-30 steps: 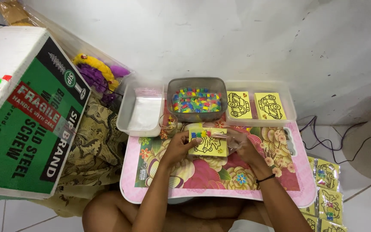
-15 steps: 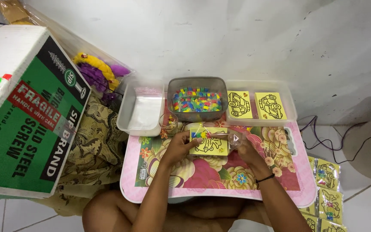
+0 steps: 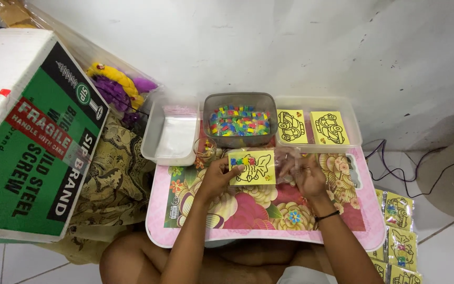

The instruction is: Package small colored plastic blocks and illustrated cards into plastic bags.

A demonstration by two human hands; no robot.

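Card (image 3: 252,167) on lap table (image 3: 195,221); bead tub (image 3: 240,120) behind; empty tub (image 3: 170,132) left, card tray (image 3: 316,126) right.

Both my forearms reach forward, elbows bent. My left hand (image 3: 217,178) pinches with curled fingers. My right hand (image 3: 307,176) is half-closed.

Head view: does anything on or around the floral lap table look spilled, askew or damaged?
Nothing spilled or damaged. The coloured pieces stay inside the grey tub. The left hand holds a yellow card with small packets on its corner; the right hand holds a clear sleeve. More cards lie loosely on the floor.
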